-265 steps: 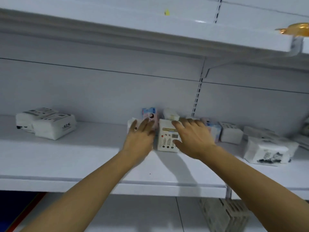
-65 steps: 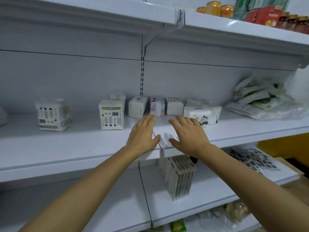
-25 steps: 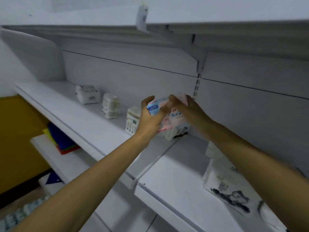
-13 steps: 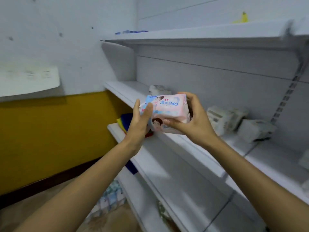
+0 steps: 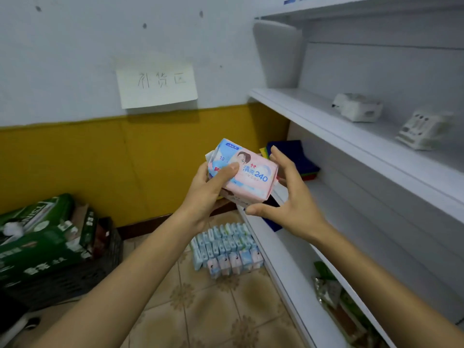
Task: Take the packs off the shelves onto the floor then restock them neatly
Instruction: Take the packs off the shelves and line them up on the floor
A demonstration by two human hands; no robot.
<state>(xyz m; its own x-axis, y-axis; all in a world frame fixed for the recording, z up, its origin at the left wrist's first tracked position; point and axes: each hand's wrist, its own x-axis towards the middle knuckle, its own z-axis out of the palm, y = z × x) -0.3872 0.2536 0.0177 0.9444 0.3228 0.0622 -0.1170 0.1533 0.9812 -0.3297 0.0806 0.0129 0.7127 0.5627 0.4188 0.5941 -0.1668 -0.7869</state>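
A pink and blue pack [image 5: 247,172] with a printed "240" is held in the air in front of the shelving, with a second pack partly hidden under it. My left hand [image 5: 209,192] grips its left end, thumb pressed on the top face. My right hand [image 5: 288,197] cups the right end, fingers behind the pack and thumb beneath it. Several like packs [image 5: 226,247] stand in neat rows on the tiled floor below my hands. Two white packs [image 5: 356,110] [image 5: 421,129] lie on the upper shelf [image 5: 326,121] at the right.
A green carton [image 5: 37,237] sits on a black crate [image 5: 75,280] at the left. A paper sign [image 5: 157,84] hangs on the wall. Coloured flat items [image 5: 298,159] lie on the middle shelf, and green packets [image 5: 334,295] on the bottom shelf.
My view has turned left and down, away from the shelf toward the floor. Both hands have carried the pink pack along, and the floor rows have come into sight.
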